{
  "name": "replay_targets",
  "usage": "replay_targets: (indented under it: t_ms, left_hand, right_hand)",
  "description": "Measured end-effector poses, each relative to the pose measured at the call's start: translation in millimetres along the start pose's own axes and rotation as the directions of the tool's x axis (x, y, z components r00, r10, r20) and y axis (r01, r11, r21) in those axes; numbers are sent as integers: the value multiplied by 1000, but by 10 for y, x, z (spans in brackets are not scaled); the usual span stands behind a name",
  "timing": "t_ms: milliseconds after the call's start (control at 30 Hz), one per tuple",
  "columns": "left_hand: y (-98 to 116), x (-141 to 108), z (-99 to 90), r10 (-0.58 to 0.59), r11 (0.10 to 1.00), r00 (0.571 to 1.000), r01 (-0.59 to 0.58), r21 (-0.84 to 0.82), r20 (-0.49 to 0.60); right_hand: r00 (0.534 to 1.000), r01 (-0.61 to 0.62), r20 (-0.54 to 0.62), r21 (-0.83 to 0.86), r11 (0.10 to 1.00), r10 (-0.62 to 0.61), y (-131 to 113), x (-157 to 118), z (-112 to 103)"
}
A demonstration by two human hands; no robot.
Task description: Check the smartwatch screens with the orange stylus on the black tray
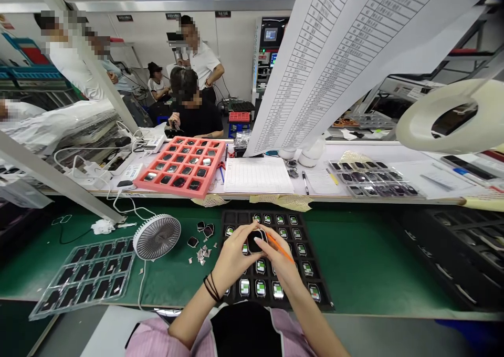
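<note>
Between my two hands is a square smartwatch (256,241) with a dark face and a light metal rim, without a strap that I can see. My left hand (232,252) grips its left side, fingers curled over the top. On the right side my right hand (281,262) closes on it, thumb on the face. An orange pen-like stick (280,247) also lies in my right hand; its tip is hard to make out. Below both hands, a black foam tray (323,290) carries rows of smartwatches with lit green-and-white screens, partly hidden by my hands.
A small white fan (156,236) stands left, near loose watches (192,241) and small scraps (202,254). Farther left lies a clear tray (84,274) of dark parts. On the shelf are a red tray (205,186), paper sheets (258,176) and another clear tray (372,178). Several people work beyond.
</note>
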State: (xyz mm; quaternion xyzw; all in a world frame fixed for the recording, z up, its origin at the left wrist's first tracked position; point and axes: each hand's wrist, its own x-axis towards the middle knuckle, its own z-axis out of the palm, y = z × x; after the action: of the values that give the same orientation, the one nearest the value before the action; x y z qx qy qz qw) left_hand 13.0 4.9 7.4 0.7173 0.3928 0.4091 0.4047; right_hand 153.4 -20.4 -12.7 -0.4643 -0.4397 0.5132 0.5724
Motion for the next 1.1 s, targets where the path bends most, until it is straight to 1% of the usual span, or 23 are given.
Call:
replay_targets:
  t_ms: [133, 233, 367, 400, 467, 567, 667, 733, 800, 867, 900, 933, 967, 1033, 1100]
  left_hand:
    - [21, -21, 5, 9, 1000, 1000, -9, -30, 12]
    - [50, -3, -22, 12, 1000, 999, -11, -10, 33]
    - [41, 21, -40, 14, 1000, 999, -14, -18, 42]
    - [19, 22, -43, 14, 1000, 1000, -14, -23, 23]
    - [-48, 17, -54, 5, 999, 999, -6, -33, -47]
    - [-162, 9, -84, -53, 997, 986, 43, -67, -158]
    - [-258, 28, -118, -124, 987, 974, 102, -121, -188]
    - [-350, 65, -125, -155, 980, 970, 127, -156, -185]
    - [-526, 114, -115, -186, 969, 966, 150, -195, -177]
    - [-818, 157, -92, -233, 955, 959, 194, -224, -162]
    - [-1002, 171, -79, -264, 948, 952, 226, -226, -156]
    - [-1203, 180, -66, -308, 943, 938, 280, -180, -158]
    - [-1411, 184, -56, -349, 936, 918, 334, -106, -186]
    - [-1810, 190, -45, -379, 924, 895, 379, -49, -235]
    - [-2145, 218, -44, -382, 917, 886, 399, 16, -262]
  right_hand:
    - [998, -20, -55, 27, 999, 21, -74, -16, 8]
    - [997, -13, -81, 51, 999, 17, -116, -39, 5]
    - [997, -47, -52, 132, 990, 54, -121, -42, 5]
    - [996, -59, -50, 160, 985, 67, -121, -39, 4]
    - [993, -80, -63, 203, 976, 95, -132, -32, 1]
    - [988, -113, -74, 238, 965, 134, -184, -24, -2]
    - [990, -114, -53, 274, 955, 133, -228, -5, -3]
    - [992, -98, -50, 274, 957, 116, -188, 37, -10]
    - [994, -87, -44, 240, 967, 101, -34, 123, -30]
    - [995, -85, -41, 159, 984, 93, 259, 263, -60]
    - [995, -77, -60, 95, 992, 83, 451, 354, -76]
    - [994, -69, -90, -4, 998, 69, 664, 455, -91]
    - [989, -62, -143, -124, 990, 44, 884, 565, -102]
    - [983, -77, -176, -190, 979, 43, 1309, 796, -111]
    - [980, -75, -199, -256, 964, 23, 1662, 1024, -102]
